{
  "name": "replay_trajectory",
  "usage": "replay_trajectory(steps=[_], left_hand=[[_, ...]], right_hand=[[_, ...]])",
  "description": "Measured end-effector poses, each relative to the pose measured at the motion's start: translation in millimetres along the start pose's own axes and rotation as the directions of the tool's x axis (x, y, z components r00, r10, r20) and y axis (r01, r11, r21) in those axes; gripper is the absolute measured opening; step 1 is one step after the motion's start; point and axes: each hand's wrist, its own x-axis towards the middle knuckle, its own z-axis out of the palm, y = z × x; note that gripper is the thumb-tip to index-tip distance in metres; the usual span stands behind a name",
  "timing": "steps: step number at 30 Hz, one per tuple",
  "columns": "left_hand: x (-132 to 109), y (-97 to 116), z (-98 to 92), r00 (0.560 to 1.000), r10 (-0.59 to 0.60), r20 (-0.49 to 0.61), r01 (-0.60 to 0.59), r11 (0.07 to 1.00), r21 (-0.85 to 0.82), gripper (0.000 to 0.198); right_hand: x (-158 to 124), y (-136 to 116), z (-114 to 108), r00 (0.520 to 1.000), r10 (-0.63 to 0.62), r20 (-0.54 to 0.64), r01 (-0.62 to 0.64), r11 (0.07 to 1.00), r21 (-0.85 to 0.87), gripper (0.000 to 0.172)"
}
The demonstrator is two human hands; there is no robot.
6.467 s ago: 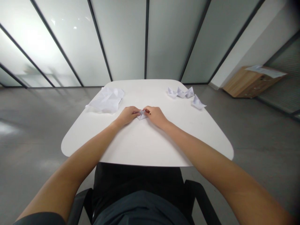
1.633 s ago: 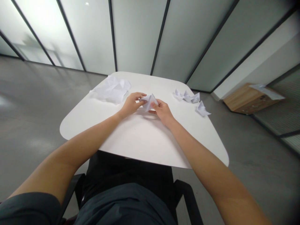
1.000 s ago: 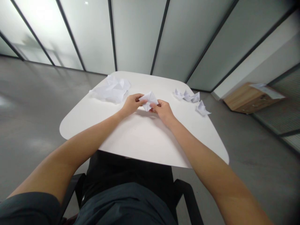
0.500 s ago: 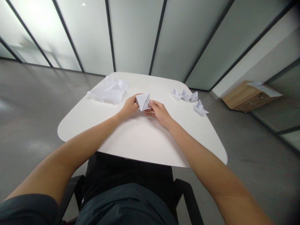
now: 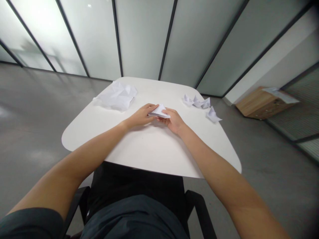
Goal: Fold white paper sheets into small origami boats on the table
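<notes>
One paper (image 5: pixel 161 110), in the head view, was held over the middle of the table (image 5: pixel 149 149), folded to a point: the left hand (image 5: pixel 143 115) grasped its left end, the right hand (image 5: pixel 175 121) its right, thumb on top. Some fingers were hidden, so their exact placing was unclear. Matched edges and light, even pressure seemed wise.

We hold one folded paper (image 5: pixel 160 111) with our left hand (image 5: pixel 141 116) and our right hand (image 5: pixel 175 121) over the table (image 5: pixel 149 146); at its left side lie white sheets (image 5: pixel 116 96).
</notes>
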Motion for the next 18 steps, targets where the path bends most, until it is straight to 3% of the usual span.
replay_trajectory(steps=[3,8,13,18], left_hand=[[-0.5,-5.3,0.5,0.999,-0.032,0.017,0.033,0.998,-0.06,0.064],[0.8,-3.4,-3.7,0.986,-0.14,-0.092,0.129,0.985,-0.118,0.056],[2.7,6.5,-10.5,0.986,-0.11,-0.128,0.1,0.992,-0.079,0.051],[1.7,15.9,-15.2,0.987,-0.038,-0.159,0.025,0.996,-0.085,0.048]], right_hand=[[1.2,-1.1,-2.7,0.999,0.008,-0.032,-0.009,0.999,-0.05,0.02],[3.8,0.1,-4.5,0.999,-0.015,-0.03,0.012,0.997,-0.081,0.019],[6.1,2.6,-4.7,0.998,-0.044,-0.051,0.041,0.997,-0.061,0.038],[6.6,0.6,-7.0,0.994,-0.051,-0.092,0.044,0.996,-0.077,0.032]])
